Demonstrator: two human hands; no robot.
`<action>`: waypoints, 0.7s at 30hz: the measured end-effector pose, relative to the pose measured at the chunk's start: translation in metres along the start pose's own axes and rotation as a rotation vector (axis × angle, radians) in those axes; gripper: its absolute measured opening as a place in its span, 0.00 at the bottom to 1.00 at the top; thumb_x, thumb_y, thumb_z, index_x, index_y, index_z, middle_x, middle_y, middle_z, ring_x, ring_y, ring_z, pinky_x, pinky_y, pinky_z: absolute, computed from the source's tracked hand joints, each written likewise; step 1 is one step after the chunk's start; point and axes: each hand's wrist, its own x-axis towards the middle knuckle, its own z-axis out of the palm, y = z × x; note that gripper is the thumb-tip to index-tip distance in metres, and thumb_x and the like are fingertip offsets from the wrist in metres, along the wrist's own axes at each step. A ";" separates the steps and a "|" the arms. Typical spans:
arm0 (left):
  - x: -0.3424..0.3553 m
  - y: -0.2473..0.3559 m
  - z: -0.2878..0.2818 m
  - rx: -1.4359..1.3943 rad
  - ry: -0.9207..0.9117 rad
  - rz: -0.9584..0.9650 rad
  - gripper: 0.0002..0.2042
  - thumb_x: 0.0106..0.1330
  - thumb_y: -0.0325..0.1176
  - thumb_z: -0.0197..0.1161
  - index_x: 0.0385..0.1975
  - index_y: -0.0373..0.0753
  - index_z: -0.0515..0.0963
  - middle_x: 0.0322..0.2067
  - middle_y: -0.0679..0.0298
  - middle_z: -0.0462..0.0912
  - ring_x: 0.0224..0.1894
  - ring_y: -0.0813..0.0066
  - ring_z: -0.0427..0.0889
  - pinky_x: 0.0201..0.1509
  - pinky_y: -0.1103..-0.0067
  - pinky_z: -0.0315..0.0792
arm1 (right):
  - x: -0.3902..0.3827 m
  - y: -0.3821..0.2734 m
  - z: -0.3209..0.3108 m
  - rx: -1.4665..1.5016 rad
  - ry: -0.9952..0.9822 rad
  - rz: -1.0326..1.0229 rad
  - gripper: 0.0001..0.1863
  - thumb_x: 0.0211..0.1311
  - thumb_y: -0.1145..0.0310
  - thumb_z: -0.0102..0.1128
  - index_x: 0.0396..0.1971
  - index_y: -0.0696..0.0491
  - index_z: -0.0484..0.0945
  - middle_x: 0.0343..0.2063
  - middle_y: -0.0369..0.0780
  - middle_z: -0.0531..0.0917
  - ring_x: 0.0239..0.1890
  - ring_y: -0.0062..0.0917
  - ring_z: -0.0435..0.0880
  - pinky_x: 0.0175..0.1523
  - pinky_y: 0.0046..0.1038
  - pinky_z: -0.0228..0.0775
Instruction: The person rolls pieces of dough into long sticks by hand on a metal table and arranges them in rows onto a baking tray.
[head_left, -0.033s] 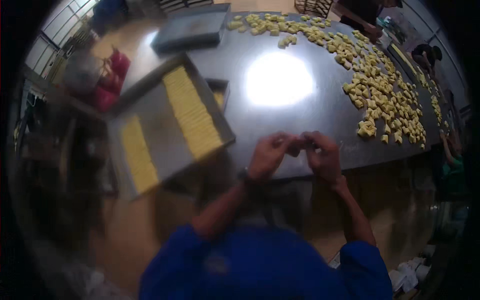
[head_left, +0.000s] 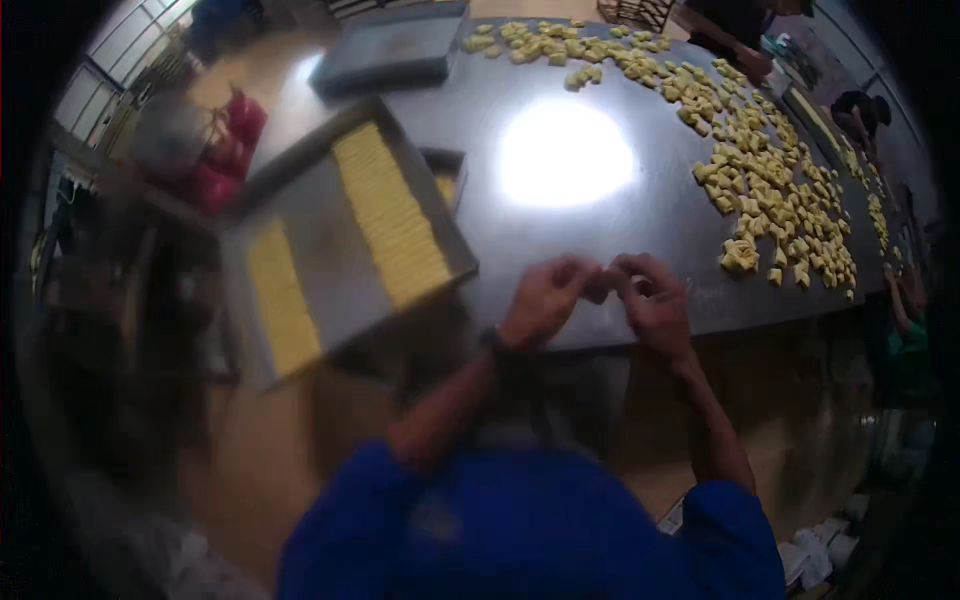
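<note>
My left hand (head_left: 543, 300) and my right hand (head_left: 655, 312) meet just above the near edge of a steel table (head_left: 530, 240), fingers pinched around something too blurred to make out. Left of them a large metal tray (head_left: 320, 260) lies angled, holding a long row of thin yellow pieces (head_left: 395, 220) along its right side and a shorter yellow row (head_left: 283, 290) on its left. A smaller tray (head_left: 450, 158) with yellow pieces is partly hidden behind it. To my right, many small yellow folded pieces (head_left: 760, 190) are spread over the table.
Another metal tray (head_left: 390, 50) stands at the far left of the table, with red bags (head_left: 238, 130) off to its left. A dark rack (head_left: 635, 12) is behind. Co-workers are at the far right: a dark-clothed person (head_left: 715, 30), another (head_left: 850, 120), and a green sleeve (head_left: 905, 335).
The view has shifted slightly, so table and trays sit a little higher and to the right. My hands remain together, with the fingers slightly moved.
</note>
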 end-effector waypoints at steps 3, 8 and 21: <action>0.001 0.002 0.000 0.099 -0.056 0.249 0.14 0.73 0.36 0.60 0.45 0.29 0.80 0.46 0.56 0.82 0.40 0.75 0.84 0.45 0.77 0.80 | -0.005 -0.001 -0.005 0.616 -0.187 0.357 0.14 0.71 0.67 0.60 0.49 0.62 0.77 0.41 0.44 0.83 0.45 0.29 0.84 0.53 0.31 0.79; 0.020 -0.002 -0.006 -0.003 -0.288 0.001 0.16 0.72 0.38 0.62 0.49 0.29 0.79 0.50 0.55 0.82 0.43 0.73 0.85 0.46 0.76 0.81 | 0.000 0.023 -0.031 0.342 -0.155 0.240 0.13 0.66 0.69 0.65 0.45 0.61 0.78 0.41 0.43 0.83 0.44 0.25 0.84 0.52 0.30 0.79; 0.156 -0.079 0.011 1.422 -0.365 -0.148 0.26 0.53 0.61 0.72 0.26 0.40 0.83 0.24 0.60 0.85 0.26 0.66 0.83 0.34 0.69 0.77 | 0.069 0.156 -0.093 -0.912 -0.141 0.309 0.34 0.43 0.33 0.73 0.30 0.53 0.83 0.32 0.44 0.86 0.36 0.34 0.84 0.43 0.36 0.76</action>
